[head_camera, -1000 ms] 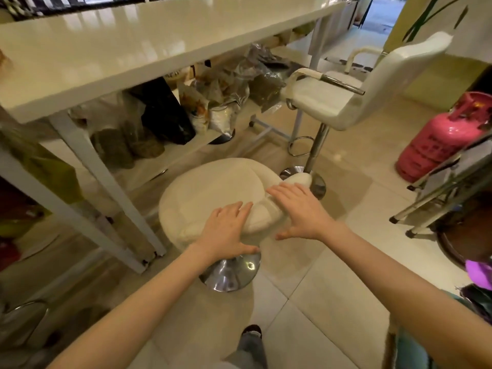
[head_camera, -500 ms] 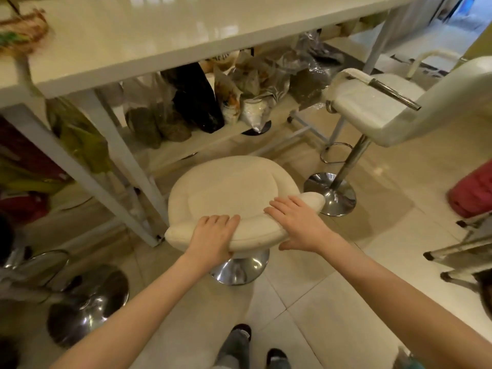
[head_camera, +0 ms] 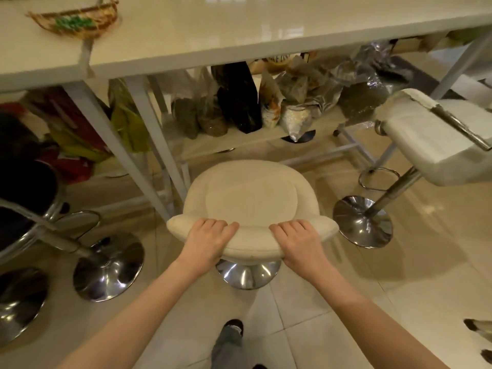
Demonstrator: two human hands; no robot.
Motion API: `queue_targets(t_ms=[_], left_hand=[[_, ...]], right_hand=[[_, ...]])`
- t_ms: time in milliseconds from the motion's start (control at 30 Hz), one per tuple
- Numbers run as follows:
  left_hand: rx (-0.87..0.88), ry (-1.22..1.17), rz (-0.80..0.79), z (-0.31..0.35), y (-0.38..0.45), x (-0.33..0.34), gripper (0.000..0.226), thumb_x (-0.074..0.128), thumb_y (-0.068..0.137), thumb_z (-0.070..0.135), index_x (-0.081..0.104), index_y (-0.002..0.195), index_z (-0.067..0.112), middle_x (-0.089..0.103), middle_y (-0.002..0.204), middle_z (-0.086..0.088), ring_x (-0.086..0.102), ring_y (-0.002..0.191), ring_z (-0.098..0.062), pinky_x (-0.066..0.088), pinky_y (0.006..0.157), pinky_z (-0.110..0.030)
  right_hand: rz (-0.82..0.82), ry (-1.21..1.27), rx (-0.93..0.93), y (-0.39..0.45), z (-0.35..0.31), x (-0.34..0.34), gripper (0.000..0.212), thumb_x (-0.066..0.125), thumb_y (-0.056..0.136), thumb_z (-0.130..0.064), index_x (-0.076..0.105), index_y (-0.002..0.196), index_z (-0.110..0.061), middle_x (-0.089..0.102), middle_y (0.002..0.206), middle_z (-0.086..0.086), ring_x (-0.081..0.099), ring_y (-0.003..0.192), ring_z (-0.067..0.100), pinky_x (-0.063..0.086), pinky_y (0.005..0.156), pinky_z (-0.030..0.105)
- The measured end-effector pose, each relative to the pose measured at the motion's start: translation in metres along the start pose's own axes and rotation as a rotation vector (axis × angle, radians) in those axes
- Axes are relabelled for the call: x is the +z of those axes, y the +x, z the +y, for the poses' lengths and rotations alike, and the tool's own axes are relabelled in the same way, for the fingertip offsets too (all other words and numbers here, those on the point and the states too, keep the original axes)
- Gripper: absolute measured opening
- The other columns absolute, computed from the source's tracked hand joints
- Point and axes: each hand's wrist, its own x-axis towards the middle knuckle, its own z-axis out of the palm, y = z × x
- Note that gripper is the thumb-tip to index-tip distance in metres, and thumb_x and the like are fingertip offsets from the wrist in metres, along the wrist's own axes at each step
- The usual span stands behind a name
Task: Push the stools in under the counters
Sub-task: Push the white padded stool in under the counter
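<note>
A cream round stool with a low curved backrest stands on a chrome base just in front of the white counter. My left hand and my right hand both grip the backrest, fingers over its top edge. The seat's far edge sits close to the counter's slanted white legs. A white stool with armrests stands to the right, out from the counter. A black stool with a chrome frame is at the left.
A low shelf under the counter holds several bags and packets. A woven basket lies on the countertop at the left. Chrome stool bases stand on the tiled floor at left and right. My foot is below the stool.
The cream stool has turned so its backrest faces me and has moved nearer the counter. Both hands shifted from resting on the seat to gripping the backrest. The view has swung left.
</note>
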Motion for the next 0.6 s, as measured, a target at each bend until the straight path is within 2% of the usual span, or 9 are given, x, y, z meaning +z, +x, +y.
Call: queue_targets(t_ms=[67, 200, 267, 500, 600], left_hand=[[0.005, 0.001, 0.007, -0.001, 0.002, 0.002, 0.046, 0.046, 0.062, 0.014, 0.046, 0.108, 0.017, 0.066, 0.074, -0.003, 0.062, 0.061, -0.025, 0.049, 0.055, -0.031], [0.004, -0.010, 0.018, -0.007, 0.013, 0.005, 0.063, 0.072, 0.049, 0.011, 0.047, 0.107, 0.016, 0.066, 0.075, -0.003, 0.062, 0.061, -0.025, 0.050, 0.055, -0.031], [0.001, -0.012, 0.029, -0.010, 0.019, 0.005, 0.069, 0.076, 0.045, 0.009, 0.047, 0.107, 0.016, 0.067, 0.075, -0.004, 0.062, 0.061, -0.025, 0.050, 0.055, -0.030], [-0.011, -0.017, 0.062, -0.024, 0.043, 0.012, 0.067, 0.076, 0.047, 0.006, 0.048, 0.107, 0.017, 0.067, 0.074, -0.002, 0.062, 0.061, -0.023, 0.050, 0.057, -0.029], [-0.012, -0.026, 0.072, -0.033, 0.056, 0.017, 0.066, 0.074, 0.047, 0.003, 0.048, 0.107, 0.017, 0.066, 0.074, -0.002, 0.061, 0.061, -0.023, 0.049, 0.057, -0.029]], right_hand=[[0.050, -0.009, -0.015, 0.002, 0.002, 0.003, 0.028, 0.065, 0.056, -0.005, 0.064, 0.083, -0.014, 0.063, 0.068, 0.001, 0.057, 0.061, 0.023, 0.040, 0.062, 0.032], [0.099, -0.005, -0.026, 0.012, 0.009, 0.006, 0.027, 0.065, 0.059, -0.003, 0.064, 0.084, -0.014, 0.064, 0.068, 0.001, 0.057, 0.061, 0.022, 0.043, 0.063, 0.031], [0.106, -0.002, -0.026, 0.018, 0.012, 0.008, 0.029, 0.065, 0.058, -0.002, 0.064, 0.084, -0.013, 0.064, 0.068, 0.002, 0.057, 0.061, 0.022, 0.046, 0.061, 0.032], [0.093, 0.009, -0.034, 0.041, 0.030, 0.015, 0.034, 0.051, 0.054, 0.002, 0.064, 0.083, -0.011, 0.062, 0.066, 0.003, 0.057, 0.060, 0.024, 0.048, 0.058, 0.033], [0.092, 0.014, -0.029, 0.054, 0.037, 0.018, 0.036, 0.056, 0.050, 0.002, 0.064, 0.082, -0.011, 0.062, 0.065, 0.002, 0.057, 0.059, 0.024, 0.049, 0.058, 0.033]])
